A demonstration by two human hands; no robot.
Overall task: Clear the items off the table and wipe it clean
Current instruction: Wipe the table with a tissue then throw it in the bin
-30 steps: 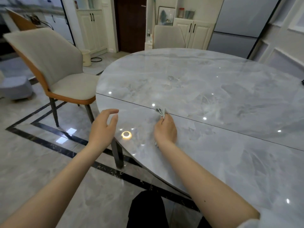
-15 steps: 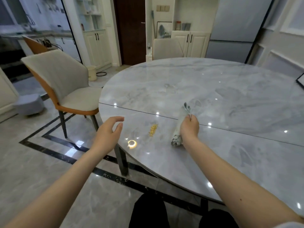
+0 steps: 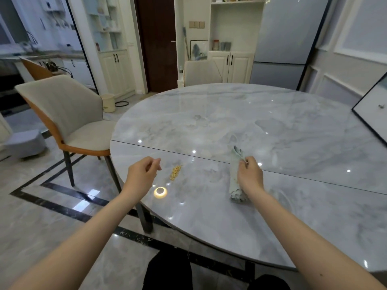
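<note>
A round grey marble table [image 3: 272,126] fills the right of the head view. My right hand [image 3: 250,175] grips a rolled pale green cloth [image 3: 234,181] that lies on the table near the seam. A small pile of yellow crumbs [image 3: 176,172] sits left of the cloth. My left hand [image 3: 142,174] hovers over the table's left edge just left of the crumbs, its fingers loosely curled and holding nothing.
A beige chair with an orange shell [image 3: 69,122] stands at the table's left. Another chair [image 3: 201,73] is at the far side. A black-framed panel [image 3: 372,114] leans at the right edge. A small bin [image 3: 109,102] is on the floor.
My right hand dragged the cloth to the right, uncovering the yellow crumbs. My left hand moved in over the table edge toward the crumbs. The view lifted.
</note>
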